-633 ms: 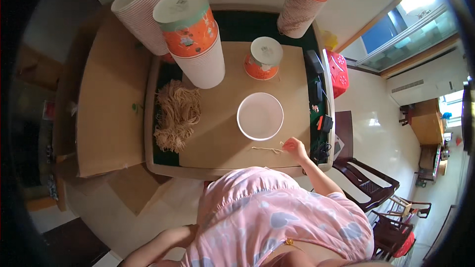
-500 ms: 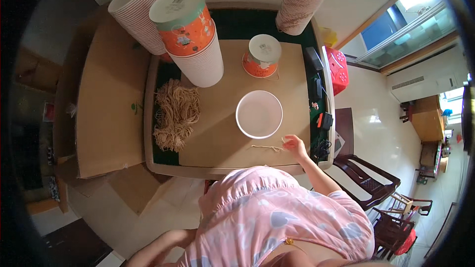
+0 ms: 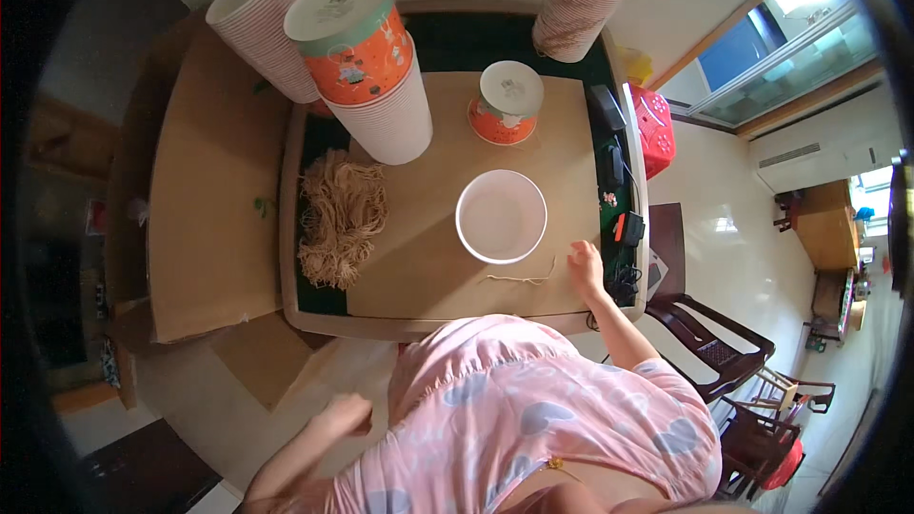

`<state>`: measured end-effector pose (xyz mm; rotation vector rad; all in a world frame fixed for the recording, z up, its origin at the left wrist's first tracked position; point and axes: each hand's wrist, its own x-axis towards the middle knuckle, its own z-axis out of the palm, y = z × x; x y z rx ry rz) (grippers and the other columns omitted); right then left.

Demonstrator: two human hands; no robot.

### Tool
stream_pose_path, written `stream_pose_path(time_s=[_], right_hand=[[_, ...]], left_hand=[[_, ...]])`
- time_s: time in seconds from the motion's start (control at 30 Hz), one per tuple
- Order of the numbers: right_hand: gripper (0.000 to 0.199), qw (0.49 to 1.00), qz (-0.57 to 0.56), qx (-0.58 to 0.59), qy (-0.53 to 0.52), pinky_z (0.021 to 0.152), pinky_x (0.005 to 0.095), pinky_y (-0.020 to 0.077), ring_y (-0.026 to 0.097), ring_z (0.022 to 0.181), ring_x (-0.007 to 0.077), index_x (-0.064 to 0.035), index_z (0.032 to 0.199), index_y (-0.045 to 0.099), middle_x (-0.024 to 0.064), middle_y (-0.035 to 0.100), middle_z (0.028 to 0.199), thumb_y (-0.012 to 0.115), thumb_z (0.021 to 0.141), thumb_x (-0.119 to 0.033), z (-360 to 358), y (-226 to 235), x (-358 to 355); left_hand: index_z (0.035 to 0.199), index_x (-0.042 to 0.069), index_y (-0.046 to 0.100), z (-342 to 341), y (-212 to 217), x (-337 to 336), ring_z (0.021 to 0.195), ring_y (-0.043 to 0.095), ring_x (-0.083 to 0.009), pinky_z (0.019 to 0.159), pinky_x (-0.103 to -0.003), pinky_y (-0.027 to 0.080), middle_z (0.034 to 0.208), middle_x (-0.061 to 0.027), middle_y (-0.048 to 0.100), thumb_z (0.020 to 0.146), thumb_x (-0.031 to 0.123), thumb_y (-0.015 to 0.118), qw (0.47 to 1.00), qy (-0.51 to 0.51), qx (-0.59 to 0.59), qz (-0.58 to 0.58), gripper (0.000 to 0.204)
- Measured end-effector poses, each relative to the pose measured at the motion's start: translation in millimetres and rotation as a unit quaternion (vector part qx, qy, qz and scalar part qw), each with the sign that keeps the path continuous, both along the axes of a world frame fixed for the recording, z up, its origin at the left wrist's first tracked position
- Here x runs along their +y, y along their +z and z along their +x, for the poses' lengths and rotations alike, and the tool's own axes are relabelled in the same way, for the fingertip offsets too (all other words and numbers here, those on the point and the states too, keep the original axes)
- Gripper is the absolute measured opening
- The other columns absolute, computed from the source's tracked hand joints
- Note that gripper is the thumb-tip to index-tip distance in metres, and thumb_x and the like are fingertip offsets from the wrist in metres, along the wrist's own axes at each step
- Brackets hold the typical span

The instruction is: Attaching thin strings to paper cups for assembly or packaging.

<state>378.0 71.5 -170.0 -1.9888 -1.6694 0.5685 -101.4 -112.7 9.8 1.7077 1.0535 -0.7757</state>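
Observation:
My right hand (image 3: pixel 586 267) is at the right of the brown cardboard sheet, its fingers loosely bent and nothing seen in them. Just left of it, a short piece of beige string (image 3: pixel 520 279) lies on the sheet, apart from the fingers. Beyond the string stands a white paper tub (image 3: pixel 502 217), mouth up. Further back, an orange and green printed tub (image 3: pixel 505 124) rests upside down. Off the table's near edge at lower left, my left hand (image 3: pixel 347 415) hangs with its fingers curled in, holding nothing visible.
A bundle of beige strings (image 3: pixel 341 219) lies at the table's left. Behind it rise tall stacks of paper tubs (image 3: pixel 386 124), with another stack (image 3: pixel 583 9) at the back right. Black adapters and cables (image 3: pixel 624 228) line the right edge. A large cardboard box (image 3: pixel 214 200) adjoins the left side.
My right hand has let go of the string and moved right and slightly away from me. My left hand has lifted and come further out from beside my body.

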Motion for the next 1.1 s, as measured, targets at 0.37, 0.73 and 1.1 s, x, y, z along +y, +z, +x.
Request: stream_pose_path(time_s=[0.37, 0.73, 1.1], right_hand=[[0.006, 0.967, -0.011, -0.066, 0.244, 0.072, 0.0387, 0.0453, 0.053, 0.081, 0.0288, -0.0067, 0.071, 0.059, 0.0098, 0.056, 0.079, 0.064, 0.068, -0.009, -65.7, -9.9, -25.6], [0.005, 0.864, -0.085, 0.497, 0.000, 0.073, 0.0259, 0.0495, 0.061, 0.084, 0.0144, 0.0017, 0.085, 0.058, 0.0077, 0.063, 0.087, 0.053, 0.083, 0.002, -75.3, 91.0, 7.5], [0.027, 0.874, -0.092, 0.467, 0.098, 0.073, 0.0255, 0.0507, 0.062, 0.081, 0.0142, 0.0006, 0.106, 0.052, 0.0089, 0.064, 0.086, 0.060, 0.080, 0.003, -159.2, 108.3, 34.8]], left_hand=[[0.097, 0.008, 0.061, 149.3, -90.9, 236.8, 0.129, 0.028, -0.0248, 0.106, -0.043, 0.027, 0.129, -0.0120, 0.043, 0.083, 0.012, 0.049, 0.747, -0.009, -0.195, 0.635, 0.020], [0.074, 0.002, 0.054, 149.3, -23.6, 224.8, 0.070, 0.060, -0.0307, 0.068, -0.040, 0.046, 0.070, -0.0148, 0.059, 0.074, 0.012, 0.065, 0.840, 0.304, -0.253, 0.371, 0.016], [0.093, 0.000, 0.058, 164.0, -49.2, 220.5, 0.067, 0.061, -0.0258, 0.061, -0.033, 0.046, 0.074, -0.0187, 0.059, 0.073, -0.001, 0.051, 0.816, 0.379, -0.287, 0.328, 0.022]])
